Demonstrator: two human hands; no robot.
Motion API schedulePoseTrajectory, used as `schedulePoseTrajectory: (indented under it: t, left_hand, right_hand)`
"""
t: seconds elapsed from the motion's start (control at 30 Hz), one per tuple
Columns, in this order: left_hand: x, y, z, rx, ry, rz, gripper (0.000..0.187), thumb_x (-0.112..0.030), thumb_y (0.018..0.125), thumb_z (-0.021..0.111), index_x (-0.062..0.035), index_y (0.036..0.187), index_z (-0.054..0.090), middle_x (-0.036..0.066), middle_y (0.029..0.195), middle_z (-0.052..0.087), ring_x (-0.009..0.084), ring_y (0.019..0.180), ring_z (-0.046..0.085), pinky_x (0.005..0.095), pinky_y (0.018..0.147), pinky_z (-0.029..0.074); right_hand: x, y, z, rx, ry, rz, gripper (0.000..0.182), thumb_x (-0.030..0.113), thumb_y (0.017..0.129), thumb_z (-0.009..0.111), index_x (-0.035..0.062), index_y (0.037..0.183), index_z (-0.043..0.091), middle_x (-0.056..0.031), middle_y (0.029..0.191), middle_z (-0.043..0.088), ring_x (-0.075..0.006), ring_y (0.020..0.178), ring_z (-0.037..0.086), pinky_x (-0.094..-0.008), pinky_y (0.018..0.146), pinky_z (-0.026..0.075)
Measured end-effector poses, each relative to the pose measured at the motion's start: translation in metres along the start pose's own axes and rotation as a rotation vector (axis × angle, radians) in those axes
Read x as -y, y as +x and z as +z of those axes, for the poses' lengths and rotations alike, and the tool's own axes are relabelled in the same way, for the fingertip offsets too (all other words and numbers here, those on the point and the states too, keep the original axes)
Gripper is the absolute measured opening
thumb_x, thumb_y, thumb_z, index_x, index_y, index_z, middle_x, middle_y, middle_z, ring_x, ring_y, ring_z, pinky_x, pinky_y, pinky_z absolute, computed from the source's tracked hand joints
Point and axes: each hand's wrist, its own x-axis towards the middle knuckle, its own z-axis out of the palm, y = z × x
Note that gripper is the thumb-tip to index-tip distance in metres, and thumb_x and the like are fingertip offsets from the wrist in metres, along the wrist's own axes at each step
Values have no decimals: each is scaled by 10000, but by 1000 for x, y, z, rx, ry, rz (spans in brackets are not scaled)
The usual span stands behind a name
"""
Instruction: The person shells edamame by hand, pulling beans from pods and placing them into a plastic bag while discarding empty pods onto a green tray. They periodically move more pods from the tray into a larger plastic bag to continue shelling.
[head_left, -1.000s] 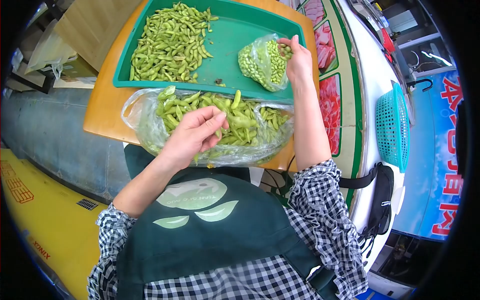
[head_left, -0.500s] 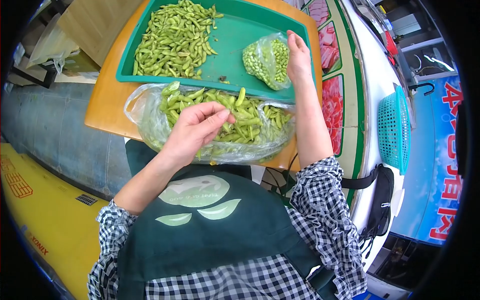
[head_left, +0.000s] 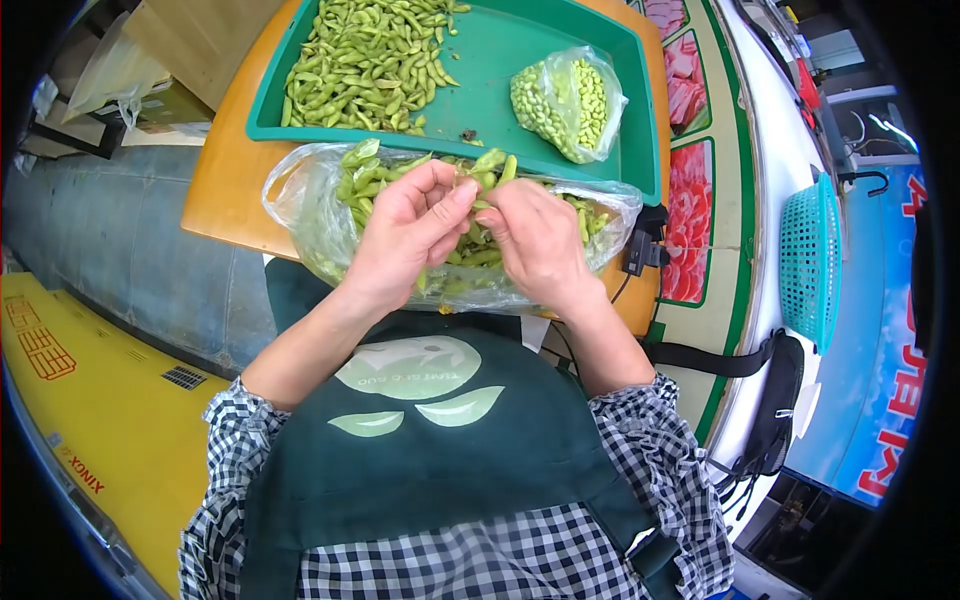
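My left hand (head_left: 410,232) is closed in a pinch over an open plastic bag (head_left: 318,225) full of green bean pods (head_left: 365,180). Facing it, my right hand (head_left: 540,235) is closed too, its fingertips nearly meeting the left ones. A small green pod seems to lie between the two hands, but the fingers mostly cover it. Beyond the bag stands a green tray (head_left: 490,75), with a heap of pods (head_left: 370,65) on its left side. A clear bag of shelled beans (head_left: 570,105) rests at the tray's right.
Bag and tray are on a wooden table (head_left: 235,195). A black device with a cable (head_left: 645,245) sits at the table's right edge. Farther right are a turquoise basket (head_left: 810,262) and a black strapped bag (head_left: 780,400). A yellow surface (head_left: 120,430) lies at lower left.
My right hand has come down from beside the bag of shelled beans to meet my left hand over the pods. The view has shifted slightly, with the tray now farther right.
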Motion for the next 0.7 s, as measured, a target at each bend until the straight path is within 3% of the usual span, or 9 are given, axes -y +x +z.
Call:
schedulePoseTrajectory:
  t: [0.07, 0.13, 0.23, 0.37, 0.47, 0.67, 0.7]
  left_hand:
    - [-1, -1, -3, -2, 10, -19, 183, -231, 937, 559, -57, 882, 555, -55, 651, 459, 11, 483, 334, 185, 420, 218]
    - [-1, -2, -14, 186, -10, -129, 161, -203, 944, 511, -60, 872, 532, -54, 641, 432, 18, 484, 312, 197, 417, 205]
    - [-6, -6, -10, 189, 3, -167, 148, -181, 941, 473, -62, 870, 523, -55, 633, 406, 23, 486, 293, 205, 420, 198]
    - [-3, -5, -12, 189, 26, -167, 150, -184, 938, 471, -63, 860, 513, -59, 629, 395, 23, 486, 285, 206, 421, 196]
    - [-4, -6, -8, 142, 56, -180, 196, -144, 913, 436, 5, 890, 562, -34, 595, 383, 50, 479, 290, 215, 430, 225]
    - [-3, -2, 4, -7, -84, -177, 157, -102, 836, 398, -42, 874, 538, -41, 572, 347, 54, 471, 277, 218, 432, 200]
    - [-1, -1, 4, 5, -149, -166, 99, -89, 835, 405, -63, 848, 499, -48, 582, 352, 42, 473, 270, 219, 425, 185]
  right_hand:
    - [-4, 0, -3, -24, -62, -33, 167, 108, 783, 663, 31, 780, 516, -111, 716, 522, -296, 648, 542, -388, 549, 432]
    - [-8, 1, -7, -15, -228, -130, 191, 126, 756, 670, 52, 746, 495, -80, 673, 456, -258, 617, 510, -372, 531, 420]
    - [-2, 3, -10, 10, -303, -207, 207, 167, 740, 665, 75, 726, 480, -57, 660, 414, -221, 619, 496, -348, 529, 415]
    - [-2, 2, -10, 18, -330, -228, 202, 193, 740, 650, 85, 723, 480, -47, 671, 422, -212, 642, 501, -341, 534, 412]
    - [4, 1, -10, 39, -396, -227, 200, 191, 735, 646, 86, 719, 477, -51, 676, 425, -213, 656, 501, -336, 550, 416]
    - [-1, -10, 17, -110, -335, -160, 209, 185, 807, 628, 72, 716, 478, -60, 636, 460, -242, 575, 503, -341, 475, 392]
    - [-2, -13, 22, -150, -184, -91, 227, 164, 841, 619, 63, 701, 471, -63, 619, 468, -223, 533, 479, -334, 458, 368]
